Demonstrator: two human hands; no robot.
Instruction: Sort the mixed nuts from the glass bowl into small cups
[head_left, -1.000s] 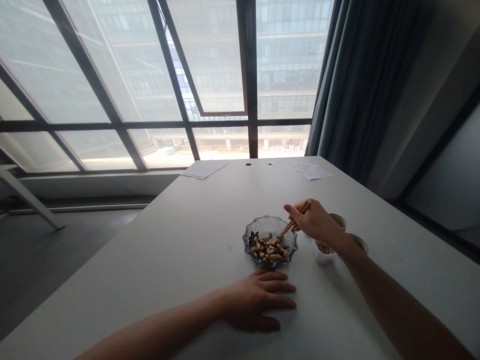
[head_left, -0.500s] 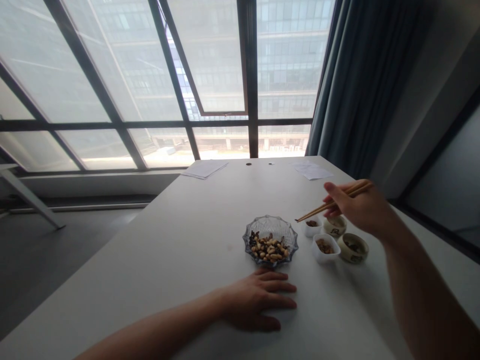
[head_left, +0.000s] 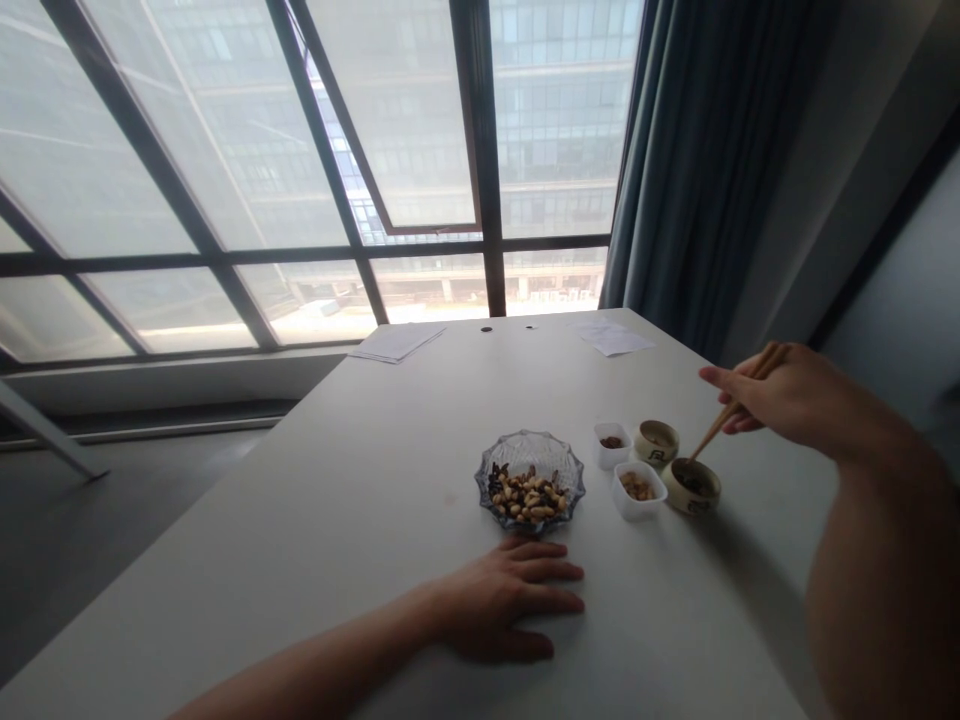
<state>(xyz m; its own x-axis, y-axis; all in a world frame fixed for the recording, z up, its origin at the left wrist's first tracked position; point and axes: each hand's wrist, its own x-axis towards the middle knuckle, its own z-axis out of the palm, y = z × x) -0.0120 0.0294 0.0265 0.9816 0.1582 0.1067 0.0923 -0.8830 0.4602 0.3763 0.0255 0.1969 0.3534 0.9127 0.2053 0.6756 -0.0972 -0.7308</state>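
In my right hand (head_left: 780, 395) is a pair of wooden chopsticks (head_left: 726, 415), slanting down so that the tips reach into a round beige cup (head_left: 697, 500) with dark contents. Flat on the table, fingers spread, my left hand (head_left: 514, 600) lies just in front of a scalloped glass bowl (head_left: 487, 502). The bowl holds a mix of peanuts (head_left: 536, 512) and darker seeds or nuts. Left of the beige cup stands a small white plastic tub (head_left: 634, 508) with brown pieces. Whether the chopstick tips pinch anything is too small to tell.
Behind these stand a second beige cup (head_left: 654, 448) and another white tub (head_left: 613, 455) with dark pieces. Sheets of paper (head_left: 397, 343) lie at the table's far left, and more paper (head_left: 613, 337) at the far right. Windows and a dark curtain (head_left: 675, 180) rise beyond the table.
My right hand has carried the chopsticks rightward from near the glass bowl and rear white tub, and their tips have dropped into the front beige cup. My left hand stays on the table.
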